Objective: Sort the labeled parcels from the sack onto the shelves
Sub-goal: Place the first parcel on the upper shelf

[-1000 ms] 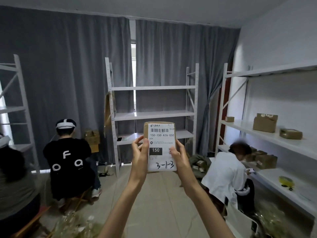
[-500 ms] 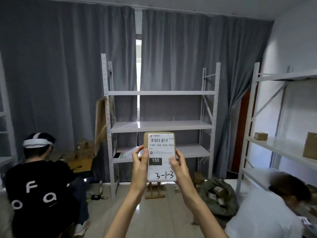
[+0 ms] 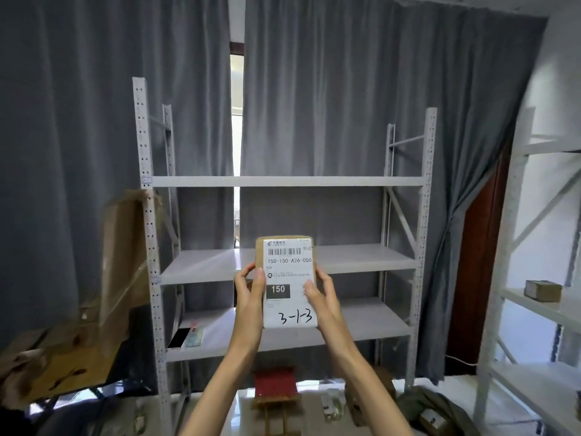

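Since a second ago the view has swung left and closed in: the two seated people and most of the right-hand rack have dropped out of frame, and the grey metal shelf unit (image 3: 284, 181) against the curtains now fills the middle of the view, squarely ahead. The parcel's place between the hands is unchanged. Judgement: the person has picked this unit as the destination and is walking up to it; the placing itself is not yet begun.

Shelf unit: three boards visible, the upper two bare in view. The lowest board carries a dark flat item and a pale card (image 3: 194, 337) at its left end. A small box (image 3: 543, 290) sits on the right-hand rack (image 3: 534, 305), well apart.

Parcel (image 3: 287, 283): a small brown carton held upright at chest height, in front of the middle and lower boards, touching neither. A white shipping label covers nearly the whole near face: barcode on top, printed "150-150-A26-050", a black block reading "150", and handwritten "3-1-3" at the bottom. Edges look square, no crushing seen.

Left hand (image 3: 250, 302) grips the parcel's left edge, thumb on the label. Right hand (image 3: 323, 302) grips the right edge likewise.
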